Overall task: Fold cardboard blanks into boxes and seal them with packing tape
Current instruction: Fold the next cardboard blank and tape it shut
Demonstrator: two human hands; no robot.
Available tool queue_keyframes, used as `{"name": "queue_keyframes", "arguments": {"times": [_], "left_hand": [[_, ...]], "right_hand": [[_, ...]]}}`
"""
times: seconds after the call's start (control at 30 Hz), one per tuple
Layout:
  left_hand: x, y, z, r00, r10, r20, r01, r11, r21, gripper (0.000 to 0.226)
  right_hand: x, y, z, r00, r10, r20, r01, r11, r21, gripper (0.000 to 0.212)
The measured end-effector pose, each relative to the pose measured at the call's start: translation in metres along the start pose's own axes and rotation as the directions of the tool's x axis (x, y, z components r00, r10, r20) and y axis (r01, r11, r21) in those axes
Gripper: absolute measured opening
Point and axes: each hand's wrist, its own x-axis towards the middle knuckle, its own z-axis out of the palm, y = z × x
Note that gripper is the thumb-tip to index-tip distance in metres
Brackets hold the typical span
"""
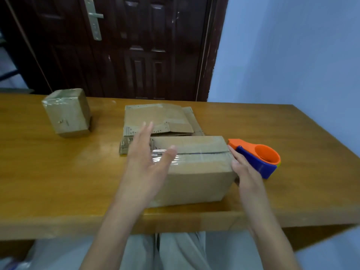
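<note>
A folded cardboard box (196,172) sits near the table's front edge, with clear tape along its top seam. My left hand (145,158) lies open over the box's left end, fingers straight and slightly blurred. My right hand (244,172) rests flat against the box's right side, fingers straight. An orange and blue tape dispenser (261,156) stands just right of the box, behind my right hand. Flat cardboard blanks (159,117) lie stacked behind the box.
A smaller taped box (67,112) stands at the back left of the wooden table (58,172). A dark door and a blue wall rise behind the table. My knees show below the table's front edge.
</note>
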Motion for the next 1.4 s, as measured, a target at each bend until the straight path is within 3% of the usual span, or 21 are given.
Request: {"name": "queue_keyframes", "arguments": {"times": [0.03,0.1,0.23,0.37,0.47,0.73,0.97,1.23,1.4], "left_hand": [[0.001,-0.003,0.002,0.994,-0.099,0.054,0.103,0.992,-0.069,0.084],[0.003,-0.004,0.004,0.973,-0.216,0.076,0.228,0.942,-0.245,0.1],[-0.003,-0.002,0.01,0.977,-0.209,0.039,0.212,0.949,-0.235,0.11],[-0.008,-0.004,0.013,0.98,-0.192,-0.046,0.179,0.964,-0.199,0.104],[-0.012,-0.005,0.014,0.986,-0.152,-0.074,0.136,0.974,-0.182,0.104],[-0.018,-0.008,0.012,0.99,-0.118,-0.071,0.095,0.959,-0.266,0.089],[-0.024,-0.016,0.015,0.992,-0.107,-0.064,0.062,0.869,-0.491,0.084],[-0.022,-0.024,-0.006,0.985,-0.09,0.148,0.167,0.716,-0.678,0.079],[-0.018,-0.022,-0.015,0.97,-0.129,0.206,0.237,0.682,-0.692,0.066]], "right_hand": [[0.006,0.002,-0.008,0.999,-0.031,0.033,0.034,0.994,-0.105,0.029],[0.023,-0.016,0.0,0.998,0.057,-0.035,-0.062,0.981,-0.185,0.014],[0.021,-0.043,0.02,0.987,0.147,-0.064,-0.157,0.801,-0.577,0.077],[0.006,-0.054,0.038,0.982,0.066,-0.175,-0.177,0.634,-0.753,0.096],[0.002,-0.053,0.041,0.98,0.048,-0.192,-0.181,0.607,-0.774,0.105],[0.002,-0.042,0.037,0.978,0.051,-0.202,-0.177,0.712,-0.679,0.083],[0.004,-0.028,0.02,0.983,-0.092,-0.158,-0.024,0.791,-0.611,0.05],[0.011,-0.012,-0.007,0.993,-0.11,-0.047,0.076,0.887,-0.456,0.012],[0.011,-0.011,-0.005,0.985,-0.173,-0.026,0.138,0.859,-0.492,0.008]]}}
